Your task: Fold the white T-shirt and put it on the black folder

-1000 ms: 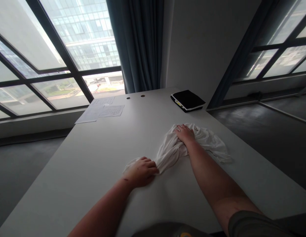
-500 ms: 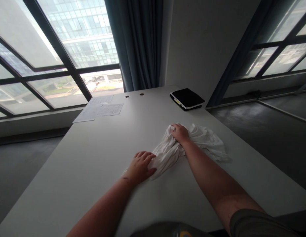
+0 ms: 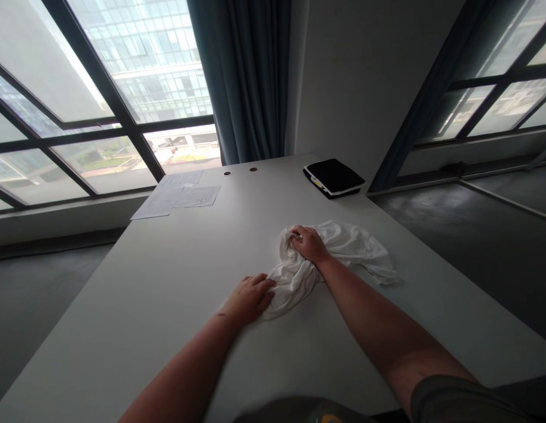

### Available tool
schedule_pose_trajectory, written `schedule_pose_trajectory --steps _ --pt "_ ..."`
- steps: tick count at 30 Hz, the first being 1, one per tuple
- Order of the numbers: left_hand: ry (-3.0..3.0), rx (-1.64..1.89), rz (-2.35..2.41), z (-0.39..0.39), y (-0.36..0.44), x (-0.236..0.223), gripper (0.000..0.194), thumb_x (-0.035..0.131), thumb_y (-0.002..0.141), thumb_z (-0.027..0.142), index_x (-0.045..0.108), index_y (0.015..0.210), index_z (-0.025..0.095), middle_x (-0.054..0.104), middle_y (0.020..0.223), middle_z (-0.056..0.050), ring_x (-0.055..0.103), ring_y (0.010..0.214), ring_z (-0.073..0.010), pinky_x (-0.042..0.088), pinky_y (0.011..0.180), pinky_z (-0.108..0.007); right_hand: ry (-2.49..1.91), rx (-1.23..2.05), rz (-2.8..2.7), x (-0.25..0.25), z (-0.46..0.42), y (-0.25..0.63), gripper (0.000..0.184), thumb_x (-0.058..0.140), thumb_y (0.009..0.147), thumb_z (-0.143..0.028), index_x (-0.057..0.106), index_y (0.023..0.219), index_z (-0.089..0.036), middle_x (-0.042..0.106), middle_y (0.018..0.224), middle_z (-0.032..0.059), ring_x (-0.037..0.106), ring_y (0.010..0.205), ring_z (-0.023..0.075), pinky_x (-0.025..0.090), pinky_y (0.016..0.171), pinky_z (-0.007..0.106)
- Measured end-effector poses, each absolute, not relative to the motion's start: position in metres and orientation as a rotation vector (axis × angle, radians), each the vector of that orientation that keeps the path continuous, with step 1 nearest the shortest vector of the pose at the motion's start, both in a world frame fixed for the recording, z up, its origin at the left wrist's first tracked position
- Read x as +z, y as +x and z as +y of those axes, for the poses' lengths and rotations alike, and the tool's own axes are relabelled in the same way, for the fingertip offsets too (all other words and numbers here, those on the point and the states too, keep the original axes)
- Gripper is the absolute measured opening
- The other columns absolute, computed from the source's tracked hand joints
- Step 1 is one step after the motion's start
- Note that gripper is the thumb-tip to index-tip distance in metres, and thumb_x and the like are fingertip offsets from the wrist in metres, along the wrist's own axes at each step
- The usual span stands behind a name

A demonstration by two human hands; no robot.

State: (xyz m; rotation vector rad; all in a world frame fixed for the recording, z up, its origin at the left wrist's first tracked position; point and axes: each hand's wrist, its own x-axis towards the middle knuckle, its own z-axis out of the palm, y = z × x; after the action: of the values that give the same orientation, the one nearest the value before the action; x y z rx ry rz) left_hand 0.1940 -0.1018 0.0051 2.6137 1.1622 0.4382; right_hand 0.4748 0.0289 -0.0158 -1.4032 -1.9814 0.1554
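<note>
Two bare forearms reached out over a long white desk [image 3: 167,282]. The right hand [image 3: 308,245] was curled narrowly around a bunched fold of a white cloth [image 3: 297,279], its fingers pinching the fabric against the desk. The left hand [image 3: 249,298] lay lower and nearer the person, its fingertips resting on the cloth's near edge. Whether it was actually gripping the fabric or only pressing on it, I could not tell.

The one cloth lay crumpled on the desk, roughly mid-surface, between the two hands and spreading past the right hand toward the desk's right edge. It may have been a garment, but the folds hid its shape.

Farther along the desk, near its far end, sat one closed black case [image 3: 333,176] with a white edge and a small yellow mark. It was the only thing there that might hold anything, and its contents did not show. Left of it were two round holes [image 3: 240,171] in the desktop, and nearer the left edge lay about three overlapping sheets of printed paper [image 3: 180,197], though the count was hard to be sure of at this angle. A dark sleeve [image 3: 444,399] showed at the lower right, and a blue-grey curtain [image 3: 242,70] hung between the tall windows [image 3: 154,59] beyond.
</note>
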Motion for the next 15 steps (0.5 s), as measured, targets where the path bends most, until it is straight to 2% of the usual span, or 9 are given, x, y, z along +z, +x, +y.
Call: schedule_pose_trajectory --steps 4,8,10,13,15 --pt "2.401 0.660 1.447 -0.092 0.182 0.000 0.028 0.051 0.100 0.034 0.066 0.122 0.026 0.068 0.129 -0.008 0.071 0.105 -0.0216 0.057 0.098 -0.038 -1.323 0.177 -1.835 -0.016 0.027 0.474 0.020 0.056 0.094 -0.031 0.066 0.108 -0.022 0.073 0.106 0.0100 0.066 0.101 0.0246 0.051 0.097 0.037" --pt "2.176 0.946 1.607 -0.080 0.168 -0.004 0.028 0.055 0.096 0.035 0.063 0.120 0.024 0.066 0.129 -0.010 0.068 0.109 -0.0216 0.056 0.099 -0.038 -1.221 0.193 -1.731 -0.017 0.029 0.477 0.018 0.054 0.096 -0.036 0.061 0.106 -0.023 0.066 0.127 0.0142 0.062 0.119 0.0255 0.053 0.098 0.039" --pt "2.081 1.030 1.646 -0.075 0.162 -0.004 0.028 0.055 0.095 0.036 0.062 0.118 0.022 0.066 0.124 -0.009 0.067 0.099 -0.0192 0.057 0.093 -0.036 -1.211 0.226 -1.671 -0.017 0.030 0.478 0.020 0.052 0.097 -0.040 0.058 0.107 -0.024 0.064 0.134 0.0148 0.060 0.125 0.0260 0.053 0.101 0.041" --pt "1.991 1.064 1.689 -0.070 0.154 -0.002 0.025 0.058 0.092 0.038 0.061 0.110 0.022 0.066 0.104 -0.004 0.062 0.079 -0.0158 0.056 0.083 -0.033 -1.284 0.328 -1.566 -0.018 0.029 0.480 0.025 0.050 0.098 -0.047 0.055 0.108 -0.025 0.069 0.123 0.0131 0.065 0.117 0.0260 0.053 0.099 0.040" --pt "1.986 1.056 1.697 -0.068 0.149 0.001 0.020 0.061 0.089 0.038 0.060 0.102 0.023 0.064 0.094 -0.001 0.061 0.078 -0.0162 0.054 0.084 -0.033 -1.333 0.385 -1.507 -0.018 0.028 0.481 0.027 0.051 0.097 -0.049 0.054 0.106 -0.024 0.072 0.105 0.0093 0.068 0.101 0.0250 0.053 0.090 0.037"
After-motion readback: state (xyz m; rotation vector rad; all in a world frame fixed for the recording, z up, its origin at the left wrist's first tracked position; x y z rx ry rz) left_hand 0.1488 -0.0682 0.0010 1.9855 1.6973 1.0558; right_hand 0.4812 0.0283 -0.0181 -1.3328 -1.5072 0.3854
